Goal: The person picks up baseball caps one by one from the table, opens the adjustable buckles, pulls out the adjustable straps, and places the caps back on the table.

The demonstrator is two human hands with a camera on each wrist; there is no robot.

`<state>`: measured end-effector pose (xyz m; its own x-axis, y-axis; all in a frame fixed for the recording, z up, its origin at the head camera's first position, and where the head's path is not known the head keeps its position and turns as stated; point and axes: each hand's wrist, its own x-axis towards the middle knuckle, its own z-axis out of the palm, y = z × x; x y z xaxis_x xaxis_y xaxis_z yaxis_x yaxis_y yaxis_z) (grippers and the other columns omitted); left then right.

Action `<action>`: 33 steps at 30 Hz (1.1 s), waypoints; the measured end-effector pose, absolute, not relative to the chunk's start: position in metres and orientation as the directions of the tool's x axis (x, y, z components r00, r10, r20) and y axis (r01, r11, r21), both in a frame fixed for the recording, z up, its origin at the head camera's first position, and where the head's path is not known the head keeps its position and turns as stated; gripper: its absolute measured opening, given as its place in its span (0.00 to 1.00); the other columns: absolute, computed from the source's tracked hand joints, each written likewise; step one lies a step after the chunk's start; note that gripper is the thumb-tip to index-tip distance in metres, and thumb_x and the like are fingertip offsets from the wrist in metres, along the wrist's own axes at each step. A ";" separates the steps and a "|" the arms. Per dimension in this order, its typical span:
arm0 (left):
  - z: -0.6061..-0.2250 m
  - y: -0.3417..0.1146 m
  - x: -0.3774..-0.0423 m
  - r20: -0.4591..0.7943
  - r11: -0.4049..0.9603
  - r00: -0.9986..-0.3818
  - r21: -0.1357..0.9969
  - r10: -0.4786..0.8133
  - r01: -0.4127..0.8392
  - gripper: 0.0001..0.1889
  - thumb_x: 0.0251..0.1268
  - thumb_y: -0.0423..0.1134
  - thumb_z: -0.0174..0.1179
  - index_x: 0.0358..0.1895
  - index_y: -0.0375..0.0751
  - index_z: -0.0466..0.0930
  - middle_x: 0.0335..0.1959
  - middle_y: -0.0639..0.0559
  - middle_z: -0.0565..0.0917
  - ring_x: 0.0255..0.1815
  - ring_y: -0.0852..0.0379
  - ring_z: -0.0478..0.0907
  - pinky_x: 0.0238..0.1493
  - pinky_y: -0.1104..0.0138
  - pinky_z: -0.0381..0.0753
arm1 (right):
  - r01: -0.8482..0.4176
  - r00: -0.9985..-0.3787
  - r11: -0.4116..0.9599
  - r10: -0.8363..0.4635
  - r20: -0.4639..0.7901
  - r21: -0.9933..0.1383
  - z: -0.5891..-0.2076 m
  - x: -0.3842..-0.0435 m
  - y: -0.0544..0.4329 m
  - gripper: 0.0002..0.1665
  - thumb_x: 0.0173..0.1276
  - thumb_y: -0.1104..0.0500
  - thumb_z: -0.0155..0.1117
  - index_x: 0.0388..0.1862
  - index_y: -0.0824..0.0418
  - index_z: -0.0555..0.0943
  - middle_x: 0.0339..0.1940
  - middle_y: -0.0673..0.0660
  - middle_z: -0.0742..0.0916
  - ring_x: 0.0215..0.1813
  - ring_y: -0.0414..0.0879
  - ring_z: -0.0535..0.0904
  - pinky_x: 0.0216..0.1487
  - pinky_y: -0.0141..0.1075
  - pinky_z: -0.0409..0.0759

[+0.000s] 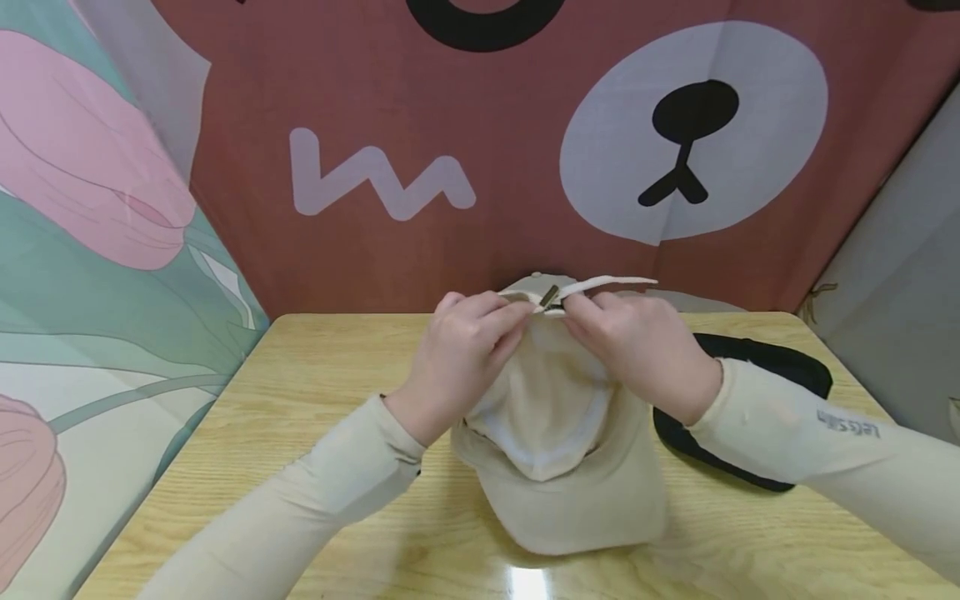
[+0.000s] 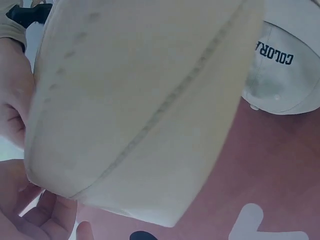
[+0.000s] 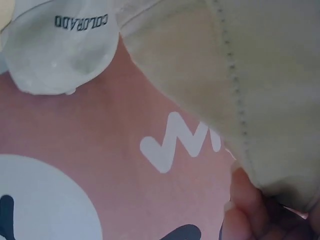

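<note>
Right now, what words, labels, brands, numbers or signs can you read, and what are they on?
"COLORADO": on a pale cap, upside down in the right wrist view.
Lettering on the right sleeve: too blurred to read.
No other text shows.

Reads COLORADO in dark capitals across the crown of the pale rounded fabric cap (image 3: 65, 55) in the right wrist view, legible in all eight letters though upside down. Appears upside down again in the left wrist view, there only as far as COLOR and part of an A, then breaks off at the edge of the beige stitched cloth panel (image 2: 150, 100) in front. In the head view, shows small dark-grey print along the long cream stretch-fabric sleeve (image 1: 795, 433) on the right arm. Starts with Le and seems to end in slim; blurs too much in between for certain reading.
</note>
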<state>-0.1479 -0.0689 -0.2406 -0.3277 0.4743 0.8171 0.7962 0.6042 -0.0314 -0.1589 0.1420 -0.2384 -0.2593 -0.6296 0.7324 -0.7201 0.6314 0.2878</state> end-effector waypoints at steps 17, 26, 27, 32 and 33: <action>-0.245 -0.068 -0.145 0.832 0.607 -0.308 -0.043 0.462 0.794 0.08 0.56 0.25 0.66 0.38 0.39 0.87 0.30 0.51 0.84 0.30 0.56 0.79 0.31 0.63 0.68 | -0.754 -0.352 0.634 -0.611 0.710 0.171 -0.238 -0.153 0.145 0.14 0.73 0.64 0.55 0.26 0.61 0.67 0.13 0.51 0.67 0.13 0.42 0.61 0.10 0.34 0.60; -0.245 -0.073 -0.145 0.816 0.583 -0.341 0.006 0.467 0.813 0.09 0.57 0.24 0.63 0.40 0.37 0.87 0.32 0.49 0.84 0.31 0.54 0.80 0.30 0.64 0.69 | -0.708 -0.247 0.625 -0.656 0.713 0.330 -0.240 -0.155 0.144 0.13 0.58 0.74 0.62 0.28 0.65 0.66 0.16 0.57 0.69 0.11 0.49 0.61 0.07 0.37 0.59; -0.245 -0.074 -0.145 0.815 0.584 -0.341 0.004 0.468 0.812 0.10 0.57 0.24 0.63 0.40 0.37 0.87 0.32 0.49 0.84 0.31 0.54 0.80 0.30 0.64 0.70 | -0.707 -0.242 0.622 -0.659 0.712 0.335 -0.239 -0.155 0.144 0.13 0.58 0.75 0.62 0.28 0.65 0.67 0.16 0.58 0.69 0.11 0.49 0.62 0.07 0.37 0.59; -0.242 -0.074 -0.144 0.815 0.585 -0.343 0.006 0.468 0.811 0.09 0.57 0.24 0.63 0.40 0.37 0.87 0.32 0.48 0.84 0.31 0.53 0.80 0.30 0.64 0.70 | -0.718 -0.229 0.613 -0.655 0.720 0.329 -0.238 -0.155 0.144 0.09 0.65 0.71 0.56 0.28 0.65 0.67 0.16 0.57 0.69 0.12 0.50 0.63 0.07 0.38 0.60; -0.242 -0.074 -0.143 0.816 0.585 -0.341 0.004 0.467 0.811 0.09 0.57 0.25 0.63 0.39 0.37 0.87 0.31 0.48 0.84 0.31 0.53 0.80 0.30 0.64 0.70 | -0.723 -0.236 0.614 -0.650 0.722 0.316 -0.238 -0.155 0.144 0.10 0.67 0.69 0.54 0.27 0.65 0.66 0.15 0.57 0.69 0.12 0.49 0.63 0.07 0.38 0.60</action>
